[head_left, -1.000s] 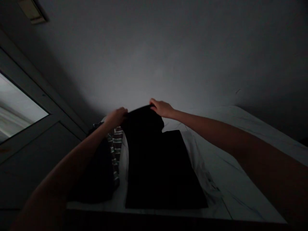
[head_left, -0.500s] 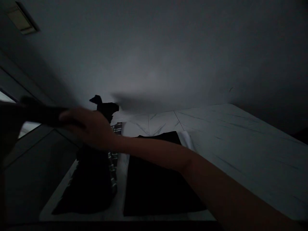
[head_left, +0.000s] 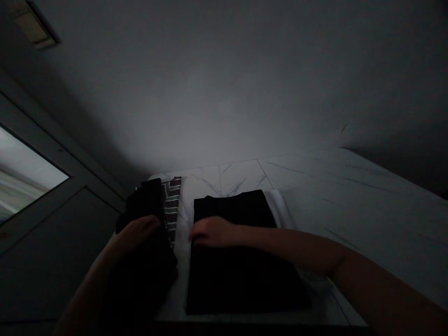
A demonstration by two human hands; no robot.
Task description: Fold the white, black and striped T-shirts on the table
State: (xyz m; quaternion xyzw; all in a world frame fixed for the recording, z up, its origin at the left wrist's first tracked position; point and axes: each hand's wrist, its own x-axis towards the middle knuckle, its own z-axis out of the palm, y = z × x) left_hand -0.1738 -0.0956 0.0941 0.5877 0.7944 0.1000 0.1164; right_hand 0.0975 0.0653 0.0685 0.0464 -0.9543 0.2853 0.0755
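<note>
Cloth [head_left: 250, 280], black: lying folded flat on the table [head_left: 350, 200], right of a dark pile [head_left: 149, 273]. Poising the right hand [head_left: 212, 232], half curled, over its left edge; holding the left hand [head_left: 142, 227], bent, on or just above the pile; leaving any pinch by either unclear. Probably handling light, soft and floppy, calling for a hold at two corners. Showing beyond: striped cloth [head_left: 171, 205], then wall [head_left: 224, 84].

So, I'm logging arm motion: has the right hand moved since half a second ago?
Yes: the right hand has moved rightward, away from the door, and is now over the flat black cloth.
</note>
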